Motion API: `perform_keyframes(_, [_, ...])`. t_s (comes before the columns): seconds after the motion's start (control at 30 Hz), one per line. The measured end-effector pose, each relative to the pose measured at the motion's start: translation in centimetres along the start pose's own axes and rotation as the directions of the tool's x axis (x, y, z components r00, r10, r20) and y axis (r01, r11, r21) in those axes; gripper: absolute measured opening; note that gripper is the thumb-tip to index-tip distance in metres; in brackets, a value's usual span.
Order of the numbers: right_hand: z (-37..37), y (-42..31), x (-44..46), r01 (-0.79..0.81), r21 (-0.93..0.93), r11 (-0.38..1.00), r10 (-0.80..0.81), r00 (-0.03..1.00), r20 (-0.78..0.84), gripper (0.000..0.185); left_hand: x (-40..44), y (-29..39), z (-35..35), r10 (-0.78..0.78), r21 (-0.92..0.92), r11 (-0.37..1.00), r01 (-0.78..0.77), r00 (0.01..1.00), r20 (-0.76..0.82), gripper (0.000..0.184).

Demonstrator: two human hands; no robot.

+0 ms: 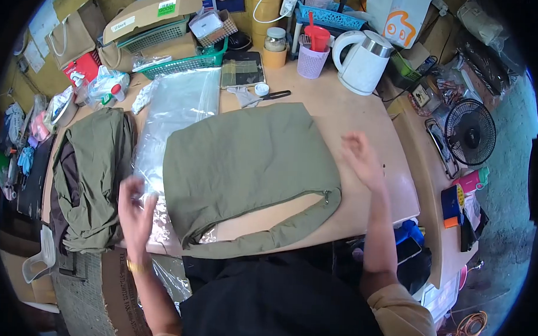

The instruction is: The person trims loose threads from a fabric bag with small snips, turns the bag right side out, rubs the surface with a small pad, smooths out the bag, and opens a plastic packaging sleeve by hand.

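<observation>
A folded olive-green garment (246, 155) lies flat in front of me, with a long gap along its near side that shows the tabletop. To the left of it is my left hand (136, 211), over clear plastic, with thumb and fingers apart and nothing in them. Past the garment's right edge, my right hand (362, 161) hovers with loosely bent fingers, holding nothing. Clear plastic bags (182, 103) lie partly beneath the garment's left side. Another olive-green garment (100, 174), with a dark lining, is bunched at the table's left edge.
On the wooden table (377, 118) stand a white electric kettle (364, 62), a lilac plastic cup (312, 61) and a lidded jar (276, 41). Dark-handled scissors (275, 96) lie behind the garment. A green basket (184, 63) sits back left. A black fan (470, 132) stands at right.
</observation>
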State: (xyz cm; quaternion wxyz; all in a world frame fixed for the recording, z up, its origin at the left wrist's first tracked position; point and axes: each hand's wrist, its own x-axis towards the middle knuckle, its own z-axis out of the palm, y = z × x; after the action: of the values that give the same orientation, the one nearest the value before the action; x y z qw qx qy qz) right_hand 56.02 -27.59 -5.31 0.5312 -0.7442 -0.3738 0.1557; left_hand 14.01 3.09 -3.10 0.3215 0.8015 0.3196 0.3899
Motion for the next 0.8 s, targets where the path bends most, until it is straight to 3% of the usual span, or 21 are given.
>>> perform_keyframes(0.03, [1.7, -1.3, 2.4, -0.037, 0.008, 0.999, 0.037, 0.999, -0.026, 0.054, 1.8, -0.2, 1.1, 0.030, 0.025, 0.999, -0.030, 1.000, 0.002, 0.055])
perform_keyframes(0.07, [3.3, -1.1, 4.7, 0.064, 0.003, 0.998, -0.063, 0.995, -0.078, 0.057, 3.8, 0.3, 2.3, 0.021, 0.002, 1.000, -0.021, 0.999, 0.050, 0.065])
perform_keyframes(0.1, [5.2, -0.3, 7.2, 0.166, -0.004, 0.986, -0.165, 0.978, -0.130, 0.061, 5.6, -0.9, 4.4, 0.035, -0.077, 0.996, -0.033, 0.999, 0.017, 0.063])
perform_keyframes(0.17, [8.2, 0.4, 11.1, 0.270, -0.096, 0.958, -0.282, 0.948, -0.146, 0.047, 9.3, -1.7, 7.0, 0.205, 0.079, 0.973, -0.215, 0.971, 0.120, 0.043])
perform_keyframes(0.2, [7.9, 0.5, 12.3, 0.275, -0.092, 0.957, -0.287, 0.947, -0.147, 0.047, 10.3, -1.8, 7.3, 0.209, 0.083, 0.972, -0.219, 0.971, 0.116, 0.043])
perform_keyframes(0.27, [7.0, 0.5, 14.2, -0.040, 0.220, 0.975, 0.029, 0.998, 0.051, 0.027, 11.9, -1.9, 7.5, -0.121, -0.362, 0.916, 0.171, 0.980, 0.159, 0.024])
perform_keyframes(0.3, [6.4, -0.4, 14.0, -0.036, 0.224, 0.974, 0.026, 0.998, 0.049, 0.027, 11.9, -0.4, 7.2, -0.104, -0.388, 0.911, 0.142, 0.988, 0.116, 0.026])
perform_keyframes(0.37, [4.8, -4.1, 12.1, 0.155, 0.233, 0.960, -0.137, 0.986, -0.095, 0.011, 12.6, 0.3, 6.7, -0.117, -0.445, 0.885, 0.137, 0.991, 0.072, 0.027])
perform_keyframes(0.4, [4.4, -4.9, 11.7, 0.137, 0.236, 0.962, -0.119, 0.989, -0.088, 0.011, 12.7, 0.4, 6.7, -0.134, -0.503, 0.854, 0.132, 0.990, 0.031, 0.029])
perform_keyframes(0.43, [4.0, -5.6, 11.6, 0.200, 0.083, 0.976, -0.179, 0.961, -0.210, 0.010, 13.2, 0.4, 6.0, -0.132, -0.361, 0.920, 0.152, 0.988, 0.080, 0.031])
perform_keyframes(0.47, [3.8, -6.0, 11.4, 0.246, -0.079, 0.966, -0.259, 0.913, -0.316, 0.009, 13.6, 0.4, 6.2, -0.143, -0.353, 0.921, 0.166, 0.986, 0.089, 0.031])
perform_keyframes(0.5, [3.7, -6.1, 10.8, 0.237, -0.073, 0.969, -0.248, 0.918, -0.311, 0.009, 14.0, 0.6, 6.6, 0.167, -0.041, 0.984, -0.176, 0.972, -0.164, 0.029])
perform_keyframes(0.53, [3.6, -6.1, 9.9, 0.369, -0.182, 0.911, -0.411, 0.840, -0.353, 0.009, 14.0, 2.0, 6.6, 0.519, 0.337, 0.841, -0.423, 0.807, -0.283, 0.029])
perform_keyframes(0.57, [3.4, -6.3, 9.3, 0.488, -0.297, 0.821, -0.571, 0.730, -0.377, 0.010, 12.3, 3.2, 5.7, 0.380, 0.283, 0.901, -0.328, 0.912, -0.156, 0.026])
perform_keyframes(0.6, [3.3, -6.9, 7.5, 0.403, -0.320, 0.858, -0.489, 0.831, -0.265, 0.010, 10.6, 4.6, 5.6, 0.274, 0.078, 0.961, -0.266, 0.956, -0.108, 0.021])
perform_keyframes(0.63, [3.4, -7.0, 4.9, 0.311, -0.355, 0.881, -0.382, 0.912, -0.150, 0.011, 9.1, 5.0, 5.1, 0.336, 0.013, 0.941, -0.339, 0.937, 0.101, 0.015])
perform_keyframes(0.67, [3.4, -6.2, 3.0, 0.255, -0.264, 0.930, -0.266, 0.964, -0.004, 0.012, 7.6, 5.1, 5.1, 0.386, 0.019, 0.915, -0.403, 0.887, 0.253, 0.012])
perform_keyframes(0.7, [3.4, -5.4, 1.5, 0.179, -0.182, 0.967, -0.152, 0.976, 0.154, 0.013, 6.2, 5.8, 5.1, 0.342, -0.008, 0.927, -0.374, 0.837, 0.427, 0.011])
perform_keyframes(0.73, [3.5, -5.2, 0.2, 0.253, -0.182, 0.950, -0.185, 0.928, 0.324, 0.018, 5.1, 5.0, 5.5, 0.232, 0.005, 0.959, -0.282, 0.798, 0.556, 0.017])
perform_keyframes(0.77, [3.7, -5.1, -0.8, 0.325, -0.167, 0.931, -0.209, 0.849, 0.486, 0.025, 4.1, 3.9, 5.9, 0.196, 0.065, 0.957, -0.283, 0.792, 0.578, 0.022])
perform_keyframes(0.8, [4.1, -5.4, -1.9, 0.319, -0.163, 0.934, -0.203, 0.846, 0.493, 0.025, 3.3, 2.8, 6.2, 0.155, 0.125, 0.951, -0.284, 0.785, 0.599, 0.028])
